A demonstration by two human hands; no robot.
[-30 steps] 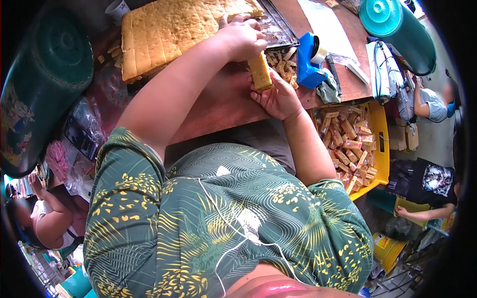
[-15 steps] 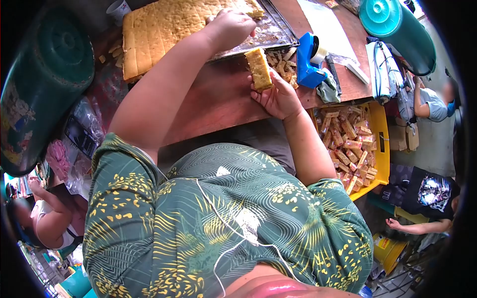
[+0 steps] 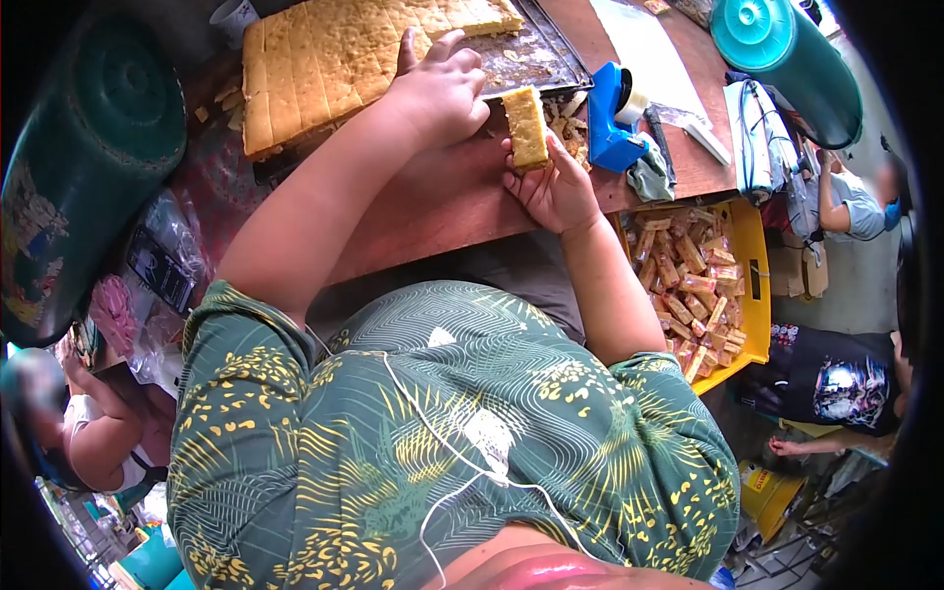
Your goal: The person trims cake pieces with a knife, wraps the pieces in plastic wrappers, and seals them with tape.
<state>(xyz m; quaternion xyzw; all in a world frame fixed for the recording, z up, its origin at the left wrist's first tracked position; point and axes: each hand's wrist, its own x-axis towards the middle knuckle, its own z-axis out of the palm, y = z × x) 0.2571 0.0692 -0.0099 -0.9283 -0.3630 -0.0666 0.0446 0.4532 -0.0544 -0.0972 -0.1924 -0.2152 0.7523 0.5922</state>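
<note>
A large golden slab of sponge cake [image 3: 324, 59], scored into strips, lies on a dark metal baking tray [image 3: 546, 49] at the table's far side. My left hand [image 3: 440, 93] reaches palm down over the cake's cut near edge. Its fingers are spread, with the fingertips at the cake; whether they press on it I cannot tell. To the right, my right hand [image 3: 556, 187], palm up, holds a cut bar of cake [image 3: 527, 128] upright between thumb and fingers. Cake scraps [image 3: 570, 128] are heaped just behind that hand.
A blue tape dispenser [image 3: 618, 123] stands right of the scraps. Below the table edge sits a yellow crate [image 3: 752, 295] of wrapped bars. Green drums [image 3: 98, 157] stand at left and far right [image 3: 787, 59]. Other people are at both sides.
My left hand has moved left and toward me along the cake edge, its fingers spreading. My right hand, with the cake bar, has shifted slightly right and forward.
</note>
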